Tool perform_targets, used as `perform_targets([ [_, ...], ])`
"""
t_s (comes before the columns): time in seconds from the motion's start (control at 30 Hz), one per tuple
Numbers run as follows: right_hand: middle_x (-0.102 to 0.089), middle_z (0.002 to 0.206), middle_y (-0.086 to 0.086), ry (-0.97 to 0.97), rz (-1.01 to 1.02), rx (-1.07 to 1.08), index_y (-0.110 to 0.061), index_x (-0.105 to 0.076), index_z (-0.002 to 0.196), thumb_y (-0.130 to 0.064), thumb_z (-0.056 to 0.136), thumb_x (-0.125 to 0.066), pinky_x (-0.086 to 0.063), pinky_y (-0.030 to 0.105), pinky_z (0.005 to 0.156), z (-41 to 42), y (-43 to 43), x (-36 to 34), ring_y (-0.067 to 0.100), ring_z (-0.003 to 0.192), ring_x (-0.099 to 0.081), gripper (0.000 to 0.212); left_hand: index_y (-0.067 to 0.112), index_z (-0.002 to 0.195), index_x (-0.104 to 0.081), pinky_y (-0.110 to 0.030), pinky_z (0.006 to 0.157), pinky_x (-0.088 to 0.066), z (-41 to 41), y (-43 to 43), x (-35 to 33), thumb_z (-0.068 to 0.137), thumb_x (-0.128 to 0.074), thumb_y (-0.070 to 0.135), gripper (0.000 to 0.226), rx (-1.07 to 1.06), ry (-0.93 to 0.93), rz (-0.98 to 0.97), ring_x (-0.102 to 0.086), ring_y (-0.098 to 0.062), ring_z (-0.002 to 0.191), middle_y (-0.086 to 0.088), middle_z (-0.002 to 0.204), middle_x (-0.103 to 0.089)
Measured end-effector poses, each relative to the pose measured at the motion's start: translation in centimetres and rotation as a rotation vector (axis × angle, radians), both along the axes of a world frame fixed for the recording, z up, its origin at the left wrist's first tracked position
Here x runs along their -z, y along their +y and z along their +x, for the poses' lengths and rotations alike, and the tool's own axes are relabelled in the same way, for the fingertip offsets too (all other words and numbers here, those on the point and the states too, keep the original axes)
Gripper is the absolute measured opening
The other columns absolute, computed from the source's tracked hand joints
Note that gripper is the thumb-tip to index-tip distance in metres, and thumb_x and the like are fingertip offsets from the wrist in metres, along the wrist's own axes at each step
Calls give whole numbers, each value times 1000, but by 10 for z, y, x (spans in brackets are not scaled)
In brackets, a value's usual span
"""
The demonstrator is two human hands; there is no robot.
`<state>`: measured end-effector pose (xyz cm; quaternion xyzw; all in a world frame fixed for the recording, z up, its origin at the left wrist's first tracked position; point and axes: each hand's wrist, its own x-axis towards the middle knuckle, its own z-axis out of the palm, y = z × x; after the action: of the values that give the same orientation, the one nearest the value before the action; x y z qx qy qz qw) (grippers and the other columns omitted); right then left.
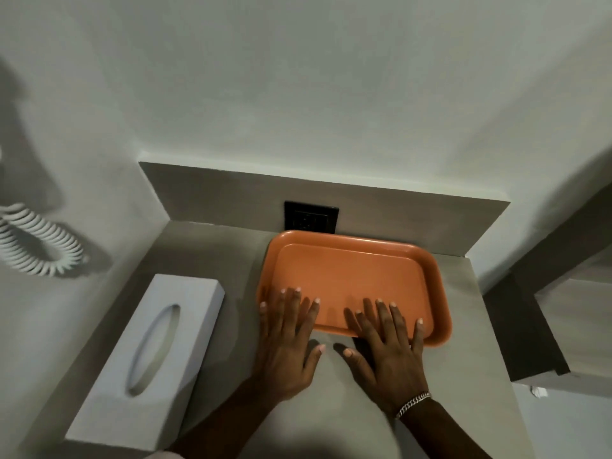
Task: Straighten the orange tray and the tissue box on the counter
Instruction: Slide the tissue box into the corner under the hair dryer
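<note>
An orange tray [357,270] lies empty on the grey counter [212,246], its far edge close to the back wall. My left hand [284,342] rests flat on the tray's near left corner, fingers spread over the rim. My right hand [387,346], with a silver bracelet at the wrist, lies flat on the near rim to the right, fingers reaching into the tray. Neither hand grips anything. A white tissue box [155,356] with an oval slot sits on the left of the counter, angled, apart from the tray.
A black wall socket [311,216] sits in the backsplash just behind the tray. A white coiled cord [39,246] hangs on the left wall. The counter ends at the right [490,326], where a lower ledge [563,326] stands.
</note>
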<state>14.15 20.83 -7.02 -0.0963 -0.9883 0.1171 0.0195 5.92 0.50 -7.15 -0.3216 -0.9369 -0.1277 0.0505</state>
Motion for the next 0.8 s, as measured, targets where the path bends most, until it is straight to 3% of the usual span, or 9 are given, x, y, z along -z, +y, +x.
perform_targets([
  [0.3, -10, 165, 5, 88, -62, -300, -41, -1, 155, -71, 94, -21, -2, 61, 116, -12, -59, -14, 30, 151, -7, 71, 12, 154, -24, -70, 116, -20, 3, -62, -32, 93, -39, 56, 77, -197, 45, 71, -14, -43, 151, -21, 163, -21],
  [0.53, -6, 163, 6, 109, -65, -542, -42, 5, 153, -69, 96, -25, -2, 56, 117, -33, -112, -16, 30, 151, -8, 69, 17, 156, -21, -67, 119, -13, 11, -119, -42, 92, -18, 68, 82, -428, 29, 49, -9, -40, 153, -19, 165, -15],
  [0.7, -13, 162, 11, 70, -28, -676, -26, -24, 154, -68, 96, -26, -10, 56, 117, -50, -145, -14, 31, 149, -11, 71, 21, 157, -13, -70, 116, -13, 12, -157, -40, 84, -20, 77, 93, -600, -30, -4, -9, -43, 152, -17, 166, -10],
  [0.8, -14, 164, 14, 16, -11, -733, -24, -29, 153, -69, 95, -26, -12, 57, 119, -61, -159, -8, 31, 150, -7, 74, 27, 157, -6, -71, 115, -12, 12, -174, -32, 79, -22, 82, 97, -674, -67, -39, -9, -43, 152, -16, 167, -6],
])
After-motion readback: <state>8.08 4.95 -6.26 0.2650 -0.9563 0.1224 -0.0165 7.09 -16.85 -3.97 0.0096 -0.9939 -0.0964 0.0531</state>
